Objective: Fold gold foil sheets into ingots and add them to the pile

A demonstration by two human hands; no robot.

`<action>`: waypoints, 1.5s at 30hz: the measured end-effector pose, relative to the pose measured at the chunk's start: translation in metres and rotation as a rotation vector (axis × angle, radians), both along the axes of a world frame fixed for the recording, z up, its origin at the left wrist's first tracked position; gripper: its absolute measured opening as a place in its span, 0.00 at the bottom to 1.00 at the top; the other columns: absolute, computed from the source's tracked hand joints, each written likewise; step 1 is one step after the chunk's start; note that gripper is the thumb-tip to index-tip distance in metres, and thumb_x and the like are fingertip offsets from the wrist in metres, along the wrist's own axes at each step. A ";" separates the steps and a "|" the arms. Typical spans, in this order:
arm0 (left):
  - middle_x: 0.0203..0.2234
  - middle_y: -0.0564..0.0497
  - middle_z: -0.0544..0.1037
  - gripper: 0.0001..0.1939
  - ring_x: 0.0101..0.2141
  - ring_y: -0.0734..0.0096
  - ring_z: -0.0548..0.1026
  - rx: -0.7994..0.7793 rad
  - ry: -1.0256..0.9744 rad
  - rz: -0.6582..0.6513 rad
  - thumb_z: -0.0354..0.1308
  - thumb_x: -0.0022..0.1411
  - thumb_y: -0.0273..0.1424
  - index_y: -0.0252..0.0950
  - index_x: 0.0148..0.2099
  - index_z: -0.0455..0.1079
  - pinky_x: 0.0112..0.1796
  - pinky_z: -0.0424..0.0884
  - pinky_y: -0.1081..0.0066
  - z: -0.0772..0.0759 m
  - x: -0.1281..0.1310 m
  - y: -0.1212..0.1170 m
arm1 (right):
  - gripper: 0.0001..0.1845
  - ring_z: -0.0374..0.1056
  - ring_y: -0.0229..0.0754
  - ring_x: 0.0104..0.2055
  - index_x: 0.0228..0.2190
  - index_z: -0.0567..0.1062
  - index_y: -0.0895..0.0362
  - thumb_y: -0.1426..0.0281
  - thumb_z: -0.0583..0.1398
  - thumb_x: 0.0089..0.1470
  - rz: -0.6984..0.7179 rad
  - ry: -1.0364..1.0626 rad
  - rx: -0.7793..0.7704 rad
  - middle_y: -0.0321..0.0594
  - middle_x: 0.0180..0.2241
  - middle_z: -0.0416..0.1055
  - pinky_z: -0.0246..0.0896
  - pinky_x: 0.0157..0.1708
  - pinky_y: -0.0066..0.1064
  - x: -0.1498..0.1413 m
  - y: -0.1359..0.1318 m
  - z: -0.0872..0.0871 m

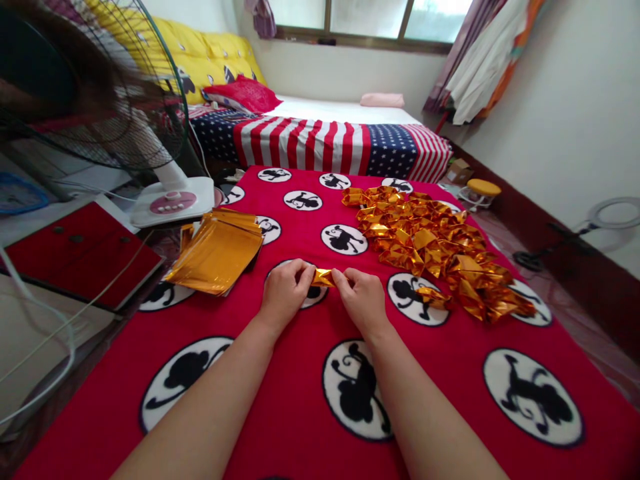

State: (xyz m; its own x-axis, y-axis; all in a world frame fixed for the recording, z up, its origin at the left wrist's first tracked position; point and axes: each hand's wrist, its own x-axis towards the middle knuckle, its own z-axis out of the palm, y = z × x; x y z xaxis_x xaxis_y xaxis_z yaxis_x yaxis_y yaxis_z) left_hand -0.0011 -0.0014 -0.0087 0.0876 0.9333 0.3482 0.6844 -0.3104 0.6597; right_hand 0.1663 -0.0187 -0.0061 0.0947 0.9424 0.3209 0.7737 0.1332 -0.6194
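A small piece of folded gold foil paper [323,278] stretches between my two hands above the red cloth. My left hand [286,291] pinches its left end between thumb and fingers. The right end is gripped the same way by my right hand [361,298]. To the left lies a stack of flat gold foil sheets [217,253]. On the right spreads a heap of folded gold foil pieces [425,237], with one piece [434,298] at the heap's near left edge. My fingers hide both ends of the held piece.
The red cloth [280,400] with black-and-white figures covers the surface under my hands. A fan [173,193] stands at the left by a red-fronted cabinet [83,243]. Behind is a bed [320,143]; a yellow-topped stool [484,187] and a ring light [613,213] are at the right.
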 end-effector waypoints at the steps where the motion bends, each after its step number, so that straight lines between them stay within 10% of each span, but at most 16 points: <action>1: 0.28 0.48 0.79 0.17 0.29 0.68 0.74 -0.002 0.039 0.023 0.50 0.67 0.40 0.36 0.33 0.74 0.31 0.61 0.72 0.001 0.001 -0.001 | 0.26 0.54 0.34 0.19 0.16 0.68 0.55 0.56 0.55 0.61 0.001 -0.012 0.001 0.34 0.15 0.63 0.39 0.23 0.31 0.000 0.000 0.000; 7: 0.23 0.46 0.78 0.22 0.25 0.65 0.72 -0.049 0.267 0.104 0.47 0.68 0.42 0.39 0.31 0.77 0.26 0.50 0.68 0.002 0.005 -0.003 | 0.25 0.54 0.35 0.20 0.16 0.65 0.55 0.57 0.53 0.62 0.013 0.019 0.010 0.33 0.15 0.61 0.39 0.24 0.31 -0.004 -0.001 -0.004; 29: 0.22 0.49 0.77 0.23 0.25 0.67 0.72 -0.082 0.116 0.008 0.47 0.68 0.43 0.39 0.31 0.77 0.26 0.52 0.70 0.000 0.001 -0.002 | 0.22 0.53 0.35 0.21 0.15 0.62 0.54 0.62 0.53 0.59 0.068 0.120 0.002 0.31 0.15 0.56 0.43 0.24 0.29 -0.001 0.001 -0.004; 45: 0.29 0.48 0.79 0.19 0.31 0.68 0.74 0.054 0.073 0.023 0.48 0.69 0.41 0.36 0.34 0.74 0.32 0.60 0.71 0.003 0.002 -0.003 | 0.10 0.69 0.41 0.30 0.31 0.76 0.56 0.62 0.59 0.58 0.007 0.488 0.167 0.40 0.28 0.75 0.64 0.31 0.30 -0.003 0.003 -0.010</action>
State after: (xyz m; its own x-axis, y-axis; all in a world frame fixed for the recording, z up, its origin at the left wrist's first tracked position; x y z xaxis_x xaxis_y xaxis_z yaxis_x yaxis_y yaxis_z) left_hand 0.0011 -0.0048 -0.0059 0.0936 0.9152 0.3919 0.7371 -0.3283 0.5906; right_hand 0.1638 -0.0159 -0.0166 0.2646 0.8832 0.3873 0.3984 0.2656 -0.8779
